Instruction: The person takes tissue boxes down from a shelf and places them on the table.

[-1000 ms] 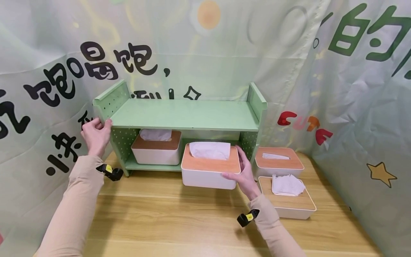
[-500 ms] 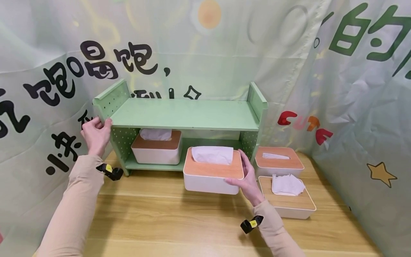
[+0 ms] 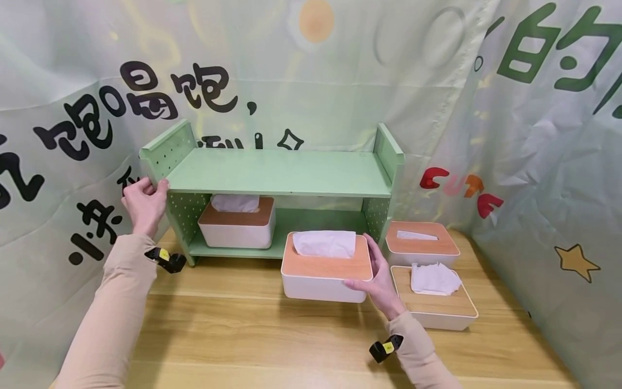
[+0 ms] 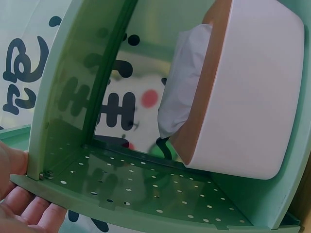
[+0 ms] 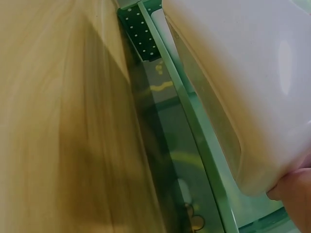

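My right hand [image 3: 381,281] grips a tissue box [image 3: 316,289] by its right end, thumb on the front wall. The box is white with a wooden lid and a tissue sticking up. It is held above the table in front of the green shelf [image 3: 277,172], and the right wrist view shows the box's underside [image 5: 209,97] raised off the wood. With thumb and curled fingers on either side of the panel edge, my left hand [image 3: 146,205] holds the shelf's left side [image 4: 121,194]. A second tissue box [image 3: 238,235] stands on the lower shelf, at the left.
Right of the shelf, a tissue box with a flat slot [image 3: 421,246] stands on the wooden table [image 3: 233,335]. In front of it is another box [image 3: 434,302] with a crumpled tissue. A printed curtain [image 3: 301,102] hangs behind and along both sides.
My right hand has drawn the tissue box toward me and slightly right, away from the shelf's lower opening. The left hand has stayed on the shelf's side.
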Demonstrator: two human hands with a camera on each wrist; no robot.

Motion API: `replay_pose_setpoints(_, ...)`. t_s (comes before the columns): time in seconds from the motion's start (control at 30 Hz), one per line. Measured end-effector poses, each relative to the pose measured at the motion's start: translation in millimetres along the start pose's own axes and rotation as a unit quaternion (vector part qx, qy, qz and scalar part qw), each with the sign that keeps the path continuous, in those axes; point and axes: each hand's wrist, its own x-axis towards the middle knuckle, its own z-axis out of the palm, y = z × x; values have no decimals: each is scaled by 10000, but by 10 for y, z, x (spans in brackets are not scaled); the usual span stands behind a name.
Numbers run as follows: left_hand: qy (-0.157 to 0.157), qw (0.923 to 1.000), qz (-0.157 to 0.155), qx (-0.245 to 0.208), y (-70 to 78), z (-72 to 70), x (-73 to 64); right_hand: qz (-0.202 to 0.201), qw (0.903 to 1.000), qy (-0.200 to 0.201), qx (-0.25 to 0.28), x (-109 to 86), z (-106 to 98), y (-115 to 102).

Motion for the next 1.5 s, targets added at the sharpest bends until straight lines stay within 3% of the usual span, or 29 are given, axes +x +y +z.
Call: replay_pose_setpoints(1.5, 27, 10000, 23, 6, 10, -6, -15, -67, 9988, -220, -438, -189, -93, 278)
